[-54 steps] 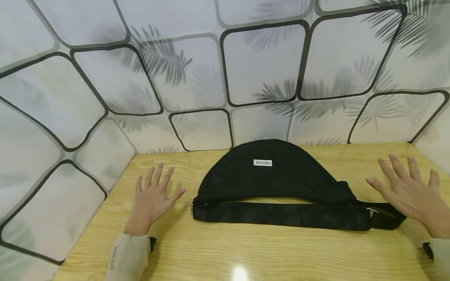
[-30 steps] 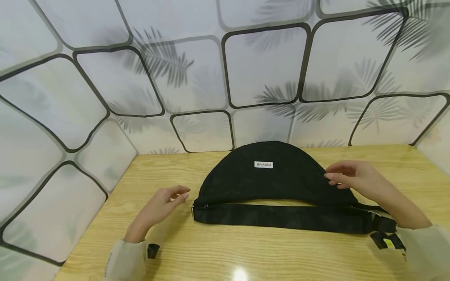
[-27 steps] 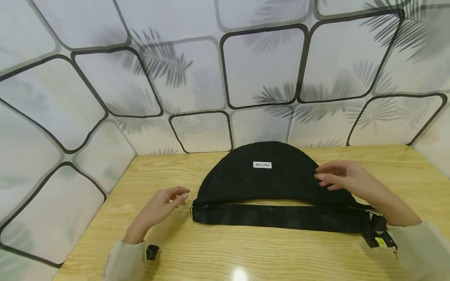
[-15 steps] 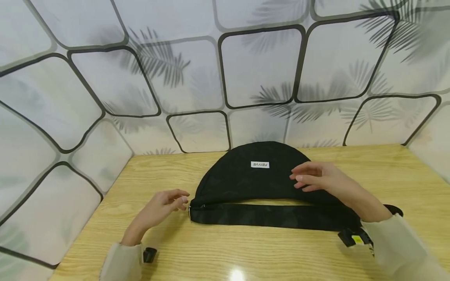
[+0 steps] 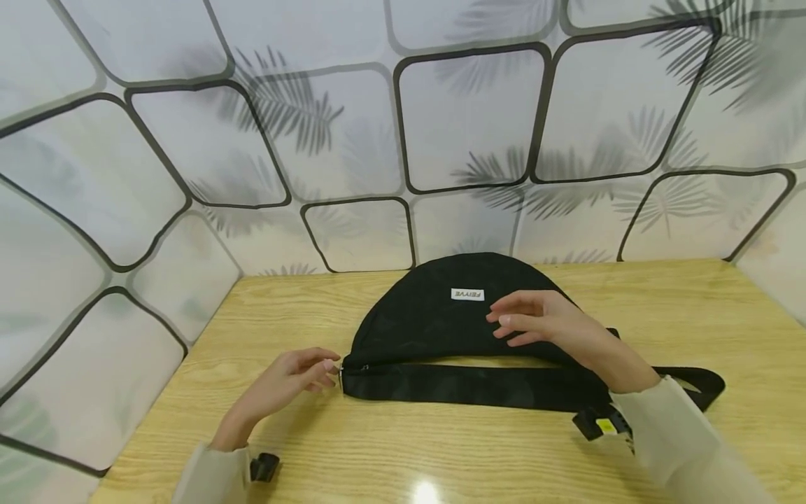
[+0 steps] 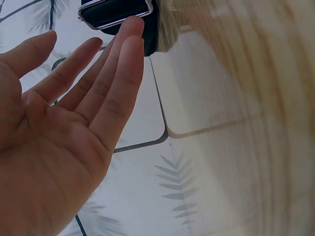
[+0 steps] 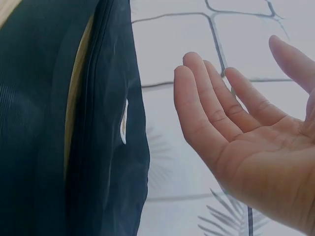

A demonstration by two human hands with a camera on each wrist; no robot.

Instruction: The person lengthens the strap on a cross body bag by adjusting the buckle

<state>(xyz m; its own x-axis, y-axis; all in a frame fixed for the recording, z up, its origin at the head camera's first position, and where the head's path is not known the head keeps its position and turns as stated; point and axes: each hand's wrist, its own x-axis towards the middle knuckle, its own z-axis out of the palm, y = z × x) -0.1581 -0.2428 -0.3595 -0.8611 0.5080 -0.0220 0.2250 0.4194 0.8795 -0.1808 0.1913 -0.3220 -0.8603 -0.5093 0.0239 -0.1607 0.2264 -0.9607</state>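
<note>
A black half-moon sling bag (image 5: 409, 322) with a white label (image 5: 467, 294) lies on the wooden table. Its wide black strap (image 5: 466, 383) runs along the near side. My left hand (image 5: 283, 381) is at the bag's left end, fingers loosely bent. In the left wrist view its fingertips (image 6: 133, 27) are right at the metal ring (image 6: 118, 24) of the strap. Over the bag's right half hovers my right hand (image 5: 554, 325), relaxed and holding nothing. Seen from the right wrist, its palm and fingers (image 7: 184, 108) are apart from the bag.
A strap loop (image 5: 711, 385) sticks out past the right forearm, which covers part of the strap. Patterned fabric walls (image 5: 466, 119) close off the table's back and left side. Small black devices (image 5: 264, 467) sit at both wrists.
Both hands were spread wide beside the bag at first. The right hand has since moved left over the bag, its fingers relaxing. The left hand has turned and come to the strap's metal ring.
</note>
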